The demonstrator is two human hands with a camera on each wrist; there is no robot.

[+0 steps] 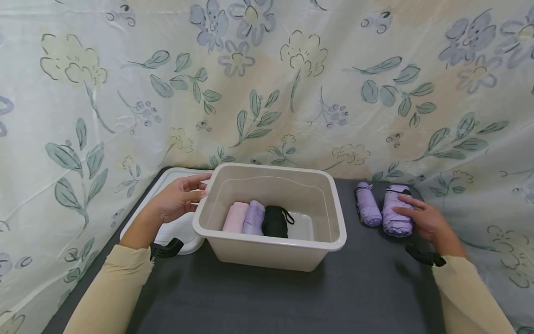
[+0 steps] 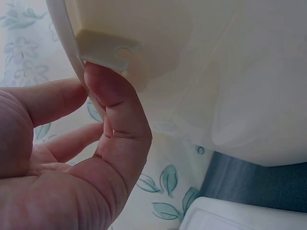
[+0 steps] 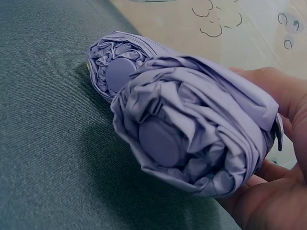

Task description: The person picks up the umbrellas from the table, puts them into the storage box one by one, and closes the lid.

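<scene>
Floral cloth [image 1: 267,83] is hanging behind a dark bench [image 1: 258,297]. On it a beige tub [image 1: 271,260] is holding three folded umbrellas side by side: pink [image 1: 235,217], lilac [image 1: 253,217] and black [image 1: 275,221]. A white lid [image 1: 175,232] is lying left of the tub. The left hand [image 1: 177,199] is pinching the tub's left rim, thumb underneath. Right of the tub, two more lilac umbrellas are lying touching; the right hand [image 1: 421,220] is curling its fingers [image 1: 402,211] round the nearer one [image 1: 396,211], beside the other [image 1: 367,204]. The loose fabric looks slippery, so a light grip could probably let the umbrella slide out or unroll; a pull on the rim might shift the tub.
</scene>
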